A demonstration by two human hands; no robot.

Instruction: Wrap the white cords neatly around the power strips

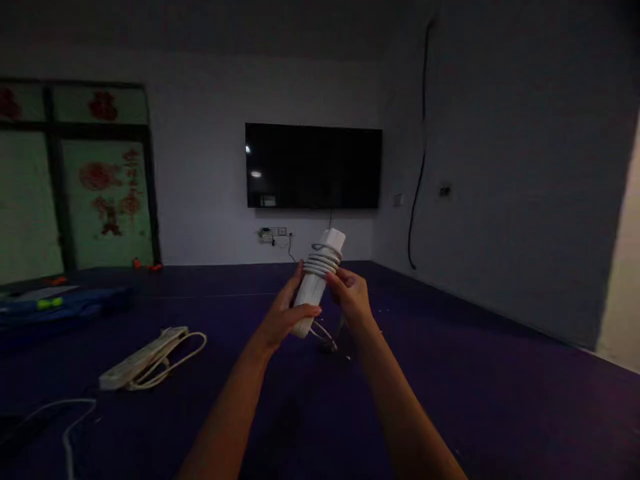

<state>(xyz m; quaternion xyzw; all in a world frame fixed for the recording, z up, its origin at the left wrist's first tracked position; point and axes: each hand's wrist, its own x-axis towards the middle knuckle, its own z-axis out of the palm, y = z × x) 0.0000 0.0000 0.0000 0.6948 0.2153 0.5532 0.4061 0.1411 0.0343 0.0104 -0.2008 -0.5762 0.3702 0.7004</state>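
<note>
Head view: the left hand (pixel 287 315) grips a white power strip (pixel 311 290), tilted above a dark purple surface (pixel 475 407), while the right hand (pixel 353 295) pinches at the pale cord (pixel 323 261) coiled round its upper part; a second power strip (pixel 137 363) lies to the left, beside a loop of cable (pixel 193 357)

We seem to be in a home, most likely its living room: a wide flat television (pixel 314 167) hangs on a plain pale wall, with sockets (pixel 283 231) just below it. To our left we see pale-green door panels (pixel 85 227) bearing red decorations (pixel 97 175), some shaped like written characters.
</note>
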